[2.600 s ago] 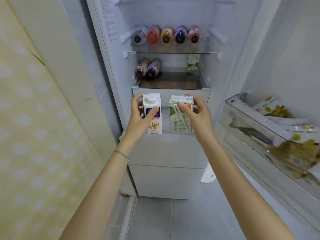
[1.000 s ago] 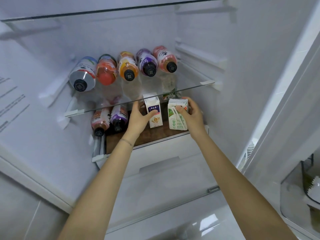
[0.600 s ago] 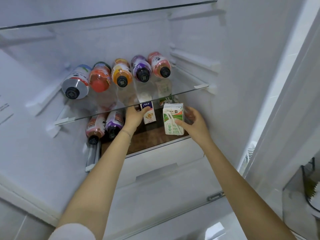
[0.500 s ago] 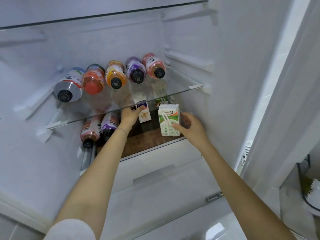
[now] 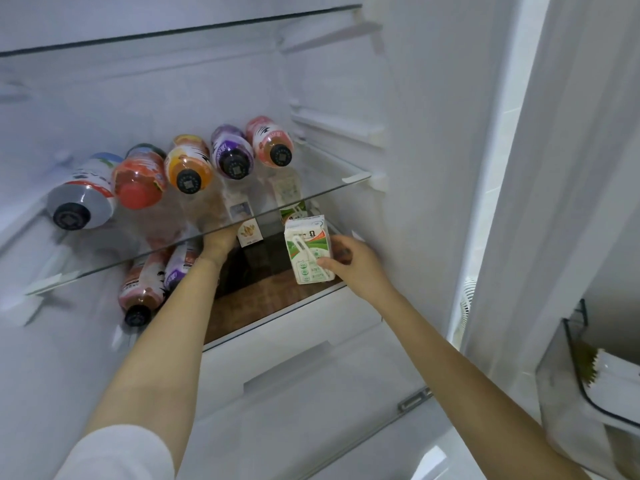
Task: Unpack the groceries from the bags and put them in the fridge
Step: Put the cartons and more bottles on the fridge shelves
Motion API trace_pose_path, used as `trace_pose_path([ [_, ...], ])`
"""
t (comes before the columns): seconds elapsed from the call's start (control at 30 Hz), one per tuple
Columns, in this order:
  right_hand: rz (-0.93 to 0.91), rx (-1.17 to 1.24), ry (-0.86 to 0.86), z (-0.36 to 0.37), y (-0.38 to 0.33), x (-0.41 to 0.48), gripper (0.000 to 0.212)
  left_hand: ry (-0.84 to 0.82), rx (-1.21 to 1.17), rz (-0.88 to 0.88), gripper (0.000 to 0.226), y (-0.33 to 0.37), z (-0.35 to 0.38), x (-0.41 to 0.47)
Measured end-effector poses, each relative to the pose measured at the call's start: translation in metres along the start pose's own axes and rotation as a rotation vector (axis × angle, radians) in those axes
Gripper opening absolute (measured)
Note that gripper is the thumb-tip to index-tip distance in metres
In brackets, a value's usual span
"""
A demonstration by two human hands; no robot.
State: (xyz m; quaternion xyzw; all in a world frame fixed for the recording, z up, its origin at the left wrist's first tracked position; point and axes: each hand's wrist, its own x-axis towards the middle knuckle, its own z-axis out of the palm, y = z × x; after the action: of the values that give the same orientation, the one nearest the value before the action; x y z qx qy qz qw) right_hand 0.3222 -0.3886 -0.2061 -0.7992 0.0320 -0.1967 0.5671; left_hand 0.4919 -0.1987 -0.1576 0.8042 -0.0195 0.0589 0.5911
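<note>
Seat green-white paper carton (image 5: 307, 252), pinched in R hand (image 5: 351, 263), flat before release. L hand (image 5: 217, 243) at white carton (image 5: 248, 233): grip indiscernible behind glass shelf (image 5: 329, 176).

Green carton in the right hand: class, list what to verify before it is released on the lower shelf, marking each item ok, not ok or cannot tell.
1. Green carton upright: ok.
2. Right hand grips it, thumb in front: ok.
3. Its base resting on the lower shelf: cannot tell.
4. Its top clear of the glass shelf: ok.
5. Gap to the white carton: ok.
6. Left hand gripping that carton: cannot tell, blurred behind the glass.
</note>
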Motion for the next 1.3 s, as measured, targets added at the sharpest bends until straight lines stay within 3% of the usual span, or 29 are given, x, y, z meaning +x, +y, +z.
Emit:
trace_pose_path([
  [0.1, 0.013, 0.012, -0.001, 0.002, 0.0, 0.002, 0.037, 0.002, 0.022, 0.013, 0.028, -0.001, -0.002, 0.006],
  [0.27, 0.005, -0.004, 0.0, 0.01, -0.002, 0.007, 0.035, -0.044, -0.006, -0.03, 0.013, -0.002, -0.007, 0.01],
  [0.37, 0.007, -0.02, 0.0, 0.014, -0.004, 0.01, 0.036, -0.08, -0.015, -0.134, 0.024, -0.006, -0.016, 0.003],
  [0.47, 0.013, -0.037, 0.001, 0.017, -0.006, 0.012, 0.036, -0.048, 0.006, 0.038, 0.015, 0.0, -0.017, -0.011],
  [0.57, 0.022, -0.037, 0.005, 0.022, -0.006, 0.014, 0.037, 0.047, 0.063, 0.243, 0.039, -0.006, -0.016, -0.037],
  [0.67, 0.024, -0.04, 0.005, 0.028, -0.008, 0.016, 0.039, -0.158, 0.092, 0.283, 0.03, -0.01, -0.017, -0.067],
  [0.73, 0.026, -0.039, -0.006, 0.033, -0.009, 0.019, 0.04, -0.393, 0.158, 0.309, 0.038, -0.014, -0.021, -0.077],
  [0.8, 0.019, -0.039, -0.017, 0.037, -0.01, 0.022, 0.04, -0.518, 0.162, 0.308, 0.045, -0.015, -0.023, -0.083],
  [0.97, 0.014, -0.006, -0.001, 0.043, -0.01, 0.025, 0.04, -0.421, 0.138, 0.296, 0.058, -0.018, -0.02, -0.084],
  [1.3, 0.019, -0.094, 0.053, 0.044, -0.008, 0.024, 0.045, -0.285, 0.216, 0.295, 0.038, -0.016, -0.002, -0.076],
])
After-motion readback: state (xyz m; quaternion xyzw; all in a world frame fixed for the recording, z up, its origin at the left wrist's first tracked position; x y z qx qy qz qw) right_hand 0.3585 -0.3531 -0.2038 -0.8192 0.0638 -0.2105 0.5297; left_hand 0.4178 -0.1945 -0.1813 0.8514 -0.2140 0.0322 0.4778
